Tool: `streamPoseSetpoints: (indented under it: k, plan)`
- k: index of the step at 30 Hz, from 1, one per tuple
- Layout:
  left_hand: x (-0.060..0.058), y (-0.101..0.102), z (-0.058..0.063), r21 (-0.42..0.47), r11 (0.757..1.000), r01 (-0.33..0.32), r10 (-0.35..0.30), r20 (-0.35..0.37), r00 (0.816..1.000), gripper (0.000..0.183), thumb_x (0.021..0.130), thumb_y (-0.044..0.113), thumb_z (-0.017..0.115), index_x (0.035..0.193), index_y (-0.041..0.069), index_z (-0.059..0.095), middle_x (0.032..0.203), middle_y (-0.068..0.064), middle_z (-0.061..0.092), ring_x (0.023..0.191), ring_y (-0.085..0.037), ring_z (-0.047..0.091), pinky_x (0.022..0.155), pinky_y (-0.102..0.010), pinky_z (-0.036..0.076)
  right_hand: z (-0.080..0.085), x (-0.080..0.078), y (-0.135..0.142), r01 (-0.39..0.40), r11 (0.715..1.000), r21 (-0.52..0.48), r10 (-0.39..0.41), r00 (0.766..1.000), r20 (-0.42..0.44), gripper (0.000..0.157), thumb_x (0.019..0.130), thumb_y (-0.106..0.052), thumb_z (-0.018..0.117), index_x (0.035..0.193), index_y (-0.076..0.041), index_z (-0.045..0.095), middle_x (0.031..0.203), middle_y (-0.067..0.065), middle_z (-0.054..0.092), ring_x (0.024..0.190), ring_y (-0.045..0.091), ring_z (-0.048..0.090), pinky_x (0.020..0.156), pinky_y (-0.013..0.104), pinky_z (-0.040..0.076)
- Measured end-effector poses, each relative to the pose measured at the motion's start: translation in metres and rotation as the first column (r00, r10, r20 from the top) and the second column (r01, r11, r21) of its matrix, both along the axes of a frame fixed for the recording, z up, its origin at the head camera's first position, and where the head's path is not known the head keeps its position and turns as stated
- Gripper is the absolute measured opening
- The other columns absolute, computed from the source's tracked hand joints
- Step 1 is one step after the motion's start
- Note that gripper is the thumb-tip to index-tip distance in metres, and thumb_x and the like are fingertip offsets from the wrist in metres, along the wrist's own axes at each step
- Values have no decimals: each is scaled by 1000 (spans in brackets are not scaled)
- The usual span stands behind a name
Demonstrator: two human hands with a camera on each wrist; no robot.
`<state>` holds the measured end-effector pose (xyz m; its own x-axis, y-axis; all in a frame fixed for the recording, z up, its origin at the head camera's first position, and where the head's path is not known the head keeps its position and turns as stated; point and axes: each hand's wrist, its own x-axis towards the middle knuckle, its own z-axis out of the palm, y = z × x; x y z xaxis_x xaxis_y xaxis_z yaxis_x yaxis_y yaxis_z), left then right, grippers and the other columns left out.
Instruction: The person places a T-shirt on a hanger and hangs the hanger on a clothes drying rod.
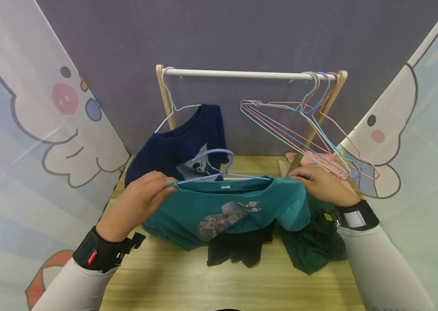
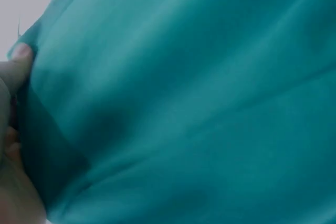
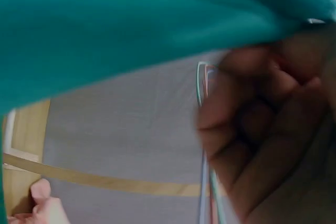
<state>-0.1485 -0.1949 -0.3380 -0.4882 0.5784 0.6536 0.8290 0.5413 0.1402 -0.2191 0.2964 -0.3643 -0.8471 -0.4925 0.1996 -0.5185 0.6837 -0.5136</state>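
A teal T-shirt (image 1: 188, 216) with a printed picture on its chest is held up above the table, and a light blue hanger (image 1: 219, 150) sits inside its neckline with the hook pointing up. My left hand (image 1: 139, 202) pinches the shirt near the left end of the neckline; in the left wrist view the thumb (image 2: 22, 53) presses on the cloth edge. At the opposite shoulder, my right hand (image 1: 325, 185) grips the fabric with curled fingers, seen close under the teal cloth in the right wrist view. The hanger's ends are hidden by the shirt.
Behind stands a rack with a white rail (image 1: 234, 74). A navy shirt (image 1: 172, 144) hangs at its left on a white hanger; several bare hangers (image 1: 314, 114) hang at its right. Black (image 1: 238, 250), dark green (image 1: 312, 248) and pink garments (image 1: 322, 159) lie on the wooden table (image 1: 172, 285).
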Motion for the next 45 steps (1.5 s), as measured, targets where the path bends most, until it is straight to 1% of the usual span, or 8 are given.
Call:
streamPoseSetpoints:
  k: [4, 9, 13, 18, 28, 32, 36, 45]
  plan:
    - [-2, 2, -3, 22, 999, -40, 41, -18, 999, 30, 82, -7, 80, 108, 6, 73, 88, 1, 65, 77, -8, 51, 70, -18, 45, 8, 10, -6, -1, 998, -67, -1, 1000, -20, 23, 106, -12, 60, 123, -13, 75, 109, 0, 75, 90, 12, 68, 78, 23, 56]
    - [-1, 3, -3, 34, 996, -86, 86, 2, 996, 30, 82, -7, 81, 108, 6, 74, 88, 2, 66, 77, -7, 52, 71, -15, 44, 32, 28, -15, -110, 974, -196, 84, 987, -136, 32, 97, 0, 69, 128, -8, 72, 114, 5, 76, 90, 2, 69, 75, 14, 56]
    - [-1, 5, -2, 38, 995, -93, 93, 14, 996, 28, 83, -6, 80, 108, 7, 73, 88, 2, 66, 77, -7, 53, 73, -14, 43, 39, 39, -32, -158, 985, -66, 136, 958, -254, 44, 88, -2, 80, 130, -11, 72, 122, 3, 76, 114, 4, 67, 92, 8, 50]
    - [-3, 10, -5, 26, 995, -101, 100, 36, 994, 27, 87, -4, 78, 110, 8, 73, 91, 3, 68, 79, -6, 55, 74, -16, 46, 33, 40, -44, -182, 983, 30, 180, 911, -372, 41, 83, -2, 83, 123, -11, 76, 113, -1, 78, 97, 12, 70, 83, 12, 48]
    - [-2, 13, -17, -60, 988, -143, 152, 191, 970, 23, 93, 11, 77, 116, 11, 75, 96, 3, 70, 84, -8, 60, 75, -33, 57, -9, 45, -54, -180, 965, -188, 145, 971, -190, 28, 85, 2, 81, 107, -14, 76, 95, -7, 73, 83, -2, 60, 74, 18, 53]
    - [-3, 11, -21, -107, 983, -149, 173, 271, 947, 24, 95, 15, 76, 119, 13, 76, 103, 4, 73, 93, -10, 67, 84, -35, 60, -19, 49, -52, -182, 952, -247, 153, 980, -131, 27, 87, 5, 78, 106, -13, 76, 94, -6, 73, 82, -1, 59, 75, 17, 52]
    - [-4, 11, -23, -137, 982, -127, 162, 279, 946, 23, 96, 14, 75, 119, 15, 76, 105, 5, 73, 97, -10, 68, 86, -35, 60, -24, 53, -50, -182, 943, -279, 171, 983, -61, 24, 90, 4, 75, 105, -14, 75, 92, -6, 69, 78, 1, 56, 70, 20, 51]
    - [-14, 12, -18, -132, 972, -196, 215, 144, 966, 23, 95, 14, 76, 118, 13, 75, 103, 2, 73, 93, -14, 68, 82, -37, 60, -23, 81, -66, -252, 849, -464, 352, 926, 140, 21, 97, 6, 65, 105, -12, 70, 85, -1, 61, 71, 10, 54, 61, 28, 50]
